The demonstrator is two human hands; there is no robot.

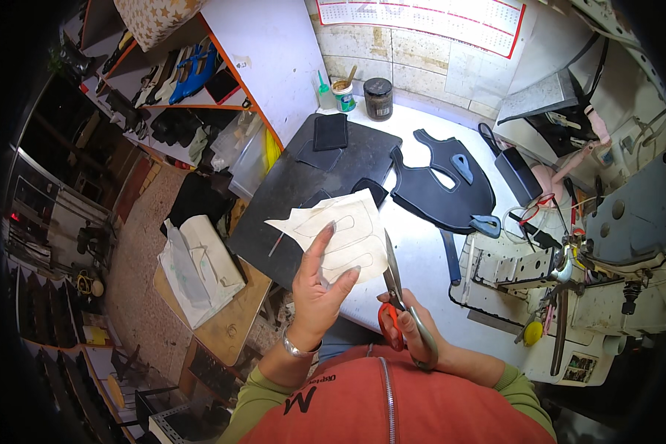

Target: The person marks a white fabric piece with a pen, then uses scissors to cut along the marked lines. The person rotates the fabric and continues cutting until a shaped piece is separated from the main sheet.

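My left hand [320,279] grips a cream-coloured sheet [314,229] with curved outlines drawn on it, the thumb and a finger lying across its face. Whether the sheet is paper or leather I cannot tell. In my right hand [419,325] is a pair of scissors [394,272] with one red handle, its long blades pointing up beside the sheet's right edge. The blades look close together. Beneath the sheet lies a black cutting mat [274,251] with dark cut pieces [331,132] on it. To the right rests a black stitched piece [444,181] with blue-grey tabs.
A sewing machine [621,222] stands at the right. At the back of the white table [422,288] are a dark jar [378,99], a small pot [342,96] with a stick and a green bottle [323,92]. Folded cream material [203,270] lies on a wooden stool, left.
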